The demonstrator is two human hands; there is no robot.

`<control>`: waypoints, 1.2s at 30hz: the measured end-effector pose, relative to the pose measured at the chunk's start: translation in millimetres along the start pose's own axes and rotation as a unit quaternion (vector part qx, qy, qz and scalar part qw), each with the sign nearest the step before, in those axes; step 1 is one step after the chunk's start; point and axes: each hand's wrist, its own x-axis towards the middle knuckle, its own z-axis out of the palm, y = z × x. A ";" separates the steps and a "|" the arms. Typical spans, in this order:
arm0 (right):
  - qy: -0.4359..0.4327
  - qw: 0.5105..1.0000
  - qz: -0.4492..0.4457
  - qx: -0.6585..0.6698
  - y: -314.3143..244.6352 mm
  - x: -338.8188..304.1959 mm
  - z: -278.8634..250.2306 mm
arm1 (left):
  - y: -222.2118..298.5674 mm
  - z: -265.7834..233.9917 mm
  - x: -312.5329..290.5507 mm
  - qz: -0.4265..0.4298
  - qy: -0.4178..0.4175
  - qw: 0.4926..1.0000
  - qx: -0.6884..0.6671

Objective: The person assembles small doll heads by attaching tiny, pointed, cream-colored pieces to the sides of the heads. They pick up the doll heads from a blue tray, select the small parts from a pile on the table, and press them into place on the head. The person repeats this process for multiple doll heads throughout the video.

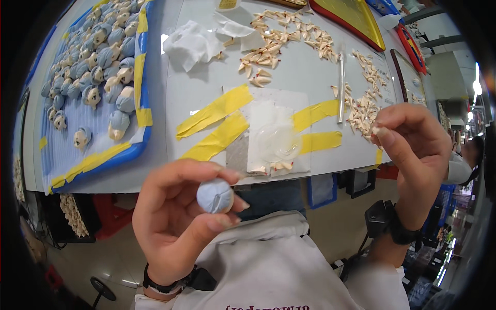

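Note:
My left hand point(168, 219) is closed around a small doll head point(213, 196) in front of my chest, just off the table's near edge. The head's pale blue, grooved hair faces up; its face is turned out of sight. Farther right, my right hand point(417, 147) is raised and pinches a tiny cream piece point(378, 131) between thumb and fingertip. That piece resembles the loose cream, pointed pieces point(361, 116) with red tips on the table beside it. Between the hands lies a pad with a smear of whitish, glossy paste point(279, 142); a few pieces point(281, 166) rest at its near edge.
A blue-rimmed tray point(147, 133) at left holds many blue-haired doll heads. Yellow tape point(217, 111) fastens the pad. Crumpled white tissue point(191, 45), more pointed pieces point(263, 51), a clear rod point(341, 85) and a yellow tray point(356, 20) lie farther back. Bins point(321, 190) stand below the edge.

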 end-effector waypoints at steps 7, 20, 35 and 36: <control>-0.135 0.979 -0.134 -0.079 -9.4 21.2 27.7 | -3.5 -1.3 3.4 0.000 0.025 0.998 0.061; -0.160 0.920 -0.239 -0.268 -18.7 29.4 57.0 | -2.5 -0.6 8.7 0.014 0.027 0.999 0.022; -0.104 0.989 -0.053 0.090 -13.2 -32.2 56.6 | -10.7 -1.9 3.5 0.115 -0.076 0.985 0.102; -0.136 0.986 -0.053 0.080 -13.1 -31.7 54.5 | -7.5 -0.2 3.1 0.100 -0.078 0.986 0.107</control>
